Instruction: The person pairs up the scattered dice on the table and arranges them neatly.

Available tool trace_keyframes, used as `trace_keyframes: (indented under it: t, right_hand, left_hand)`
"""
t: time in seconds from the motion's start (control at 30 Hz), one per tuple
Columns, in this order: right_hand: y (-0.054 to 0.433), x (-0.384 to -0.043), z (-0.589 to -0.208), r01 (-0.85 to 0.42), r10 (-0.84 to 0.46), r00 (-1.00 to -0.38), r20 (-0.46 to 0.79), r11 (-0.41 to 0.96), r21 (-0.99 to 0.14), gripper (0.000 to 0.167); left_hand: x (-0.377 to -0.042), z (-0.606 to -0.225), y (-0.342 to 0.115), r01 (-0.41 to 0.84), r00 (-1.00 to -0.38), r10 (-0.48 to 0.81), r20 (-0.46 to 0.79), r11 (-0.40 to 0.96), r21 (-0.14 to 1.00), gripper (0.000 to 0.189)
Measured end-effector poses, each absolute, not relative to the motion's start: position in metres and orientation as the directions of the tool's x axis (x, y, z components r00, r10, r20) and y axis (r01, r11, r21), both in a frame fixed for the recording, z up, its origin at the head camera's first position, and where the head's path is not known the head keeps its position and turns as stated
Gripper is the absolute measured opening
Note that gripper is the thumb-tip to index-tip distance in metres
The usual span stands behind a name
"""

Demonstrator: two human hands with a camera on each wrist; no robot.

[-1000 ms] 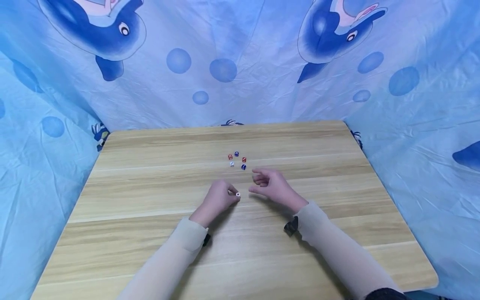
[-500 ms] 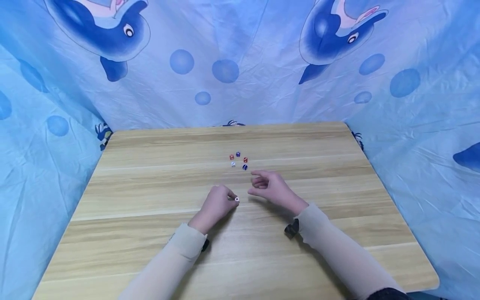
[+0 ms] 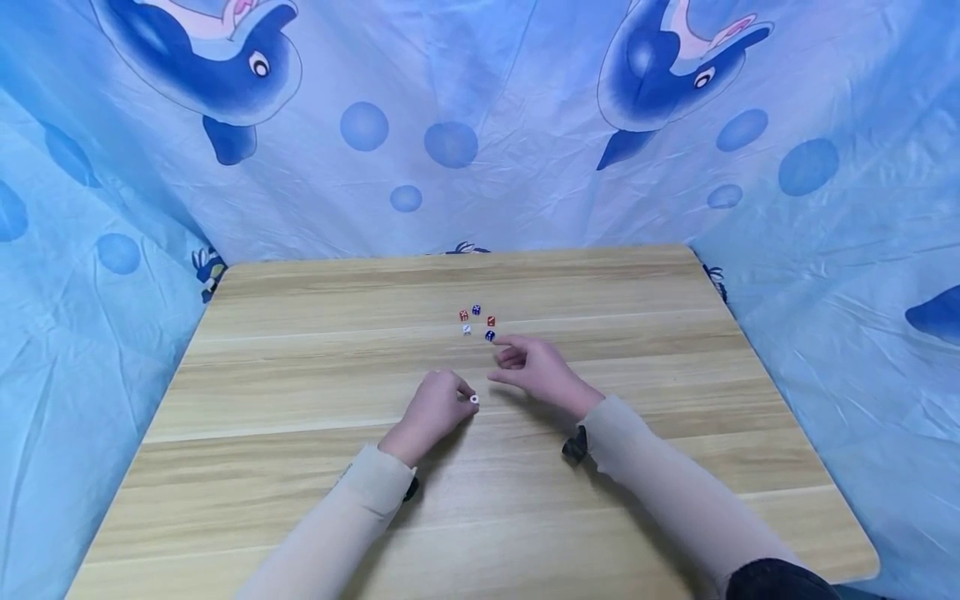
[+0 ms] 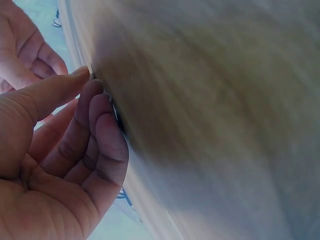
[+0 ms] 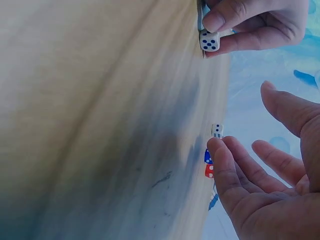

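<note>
Between thumb and fingers my left hand (image 3: 435,410) pinches a white die (image 5: 210,41) with dark pips, low over the wooden table. To its right, my right hand (image 3: 546,372) holds nothing, its thumb and fingers apart. Its fingertips are near a blue die (image 3: 490,336), and the head view does not settle whether they touch. Around that die sit a red die (image 3: 491,321), another blue die (image 3: 476,310), another red die (image 3: 464,316) and a second white die (image 3: 467,330), in a loose ring. In the left wrist view the fingers mostly hide the pinched die.
The wooden table (image 3: 315,483) has rounded corners. Blue cloth (image 3: 517,200) printed with dolphins and bubbles hangs behind it and at both sides. Dark straps with small devices (image 3: 575,446) sit at the wrists.
My left hand has drawn slightly back toward me with the white die in its pinch. Lately my right hand has shifted a little left and forward, nearer the blue die.
</note>
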State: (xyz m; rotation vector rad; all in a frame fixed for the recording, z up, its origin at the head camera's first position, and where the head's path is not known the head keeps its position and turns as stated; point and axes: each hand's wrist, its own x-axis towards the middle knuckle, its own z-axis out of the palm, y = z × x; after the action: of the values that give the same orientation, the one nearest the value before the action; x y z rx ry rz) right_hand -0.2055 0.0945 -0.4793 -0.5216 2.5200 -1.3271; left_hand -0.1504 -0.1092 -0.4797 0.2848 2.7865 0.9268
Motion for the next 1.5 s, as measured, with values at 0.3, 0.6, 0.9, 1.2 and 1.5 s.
trace_keyframes:
  t: [0.3,0.6,0.9,1.2,1.5]
  right_hand:
    - [0.069,-0.226,-0.48,-0.178,-0.424,-0.904,-0.06,0.5,-0.848,0.058]
    - [0.051,-0.239,-0.475,-0.155,-0.391,-0.917,-0.079,0.531,-0.833,0.052]
    - [0.047,-0.244,-0.473,-0.121,-0.355,-0.928,-0.112,0.572,-0.811,0.052]
    - [0.047,-0.251,-0.47,-0.086,-0.341,-0.93,-0.14,0.57,-0.817,0.056]
    - [0.042,-0.262,-0.473,-0.099,-0.336,-0.933,-0.13,0.585,-0.805,0.054]
  left_hand:
    - [-0.152,-0.483,-0.112,0.131,-0.962,0.249,-0.112,0.779,0.613,0.008]
    - [-0.154,-0.484,-0.112,0.163,-0.961,0.266,-0.081,0.775,0.611,0.006]
    - [-0.153,-0.483,-0.113,0.182,-0.96,0.274,-0.063,0.778,0.601,0.006]
    - [-0.151,-0.484,-0.113,0.166,-0.963,0.259,-0.068,0.776,0.608,0.006]
    - [-0.15,-0.483,-0.113,0.174,-0.963,0.263,-0.06,0.777,0.606,0.005]
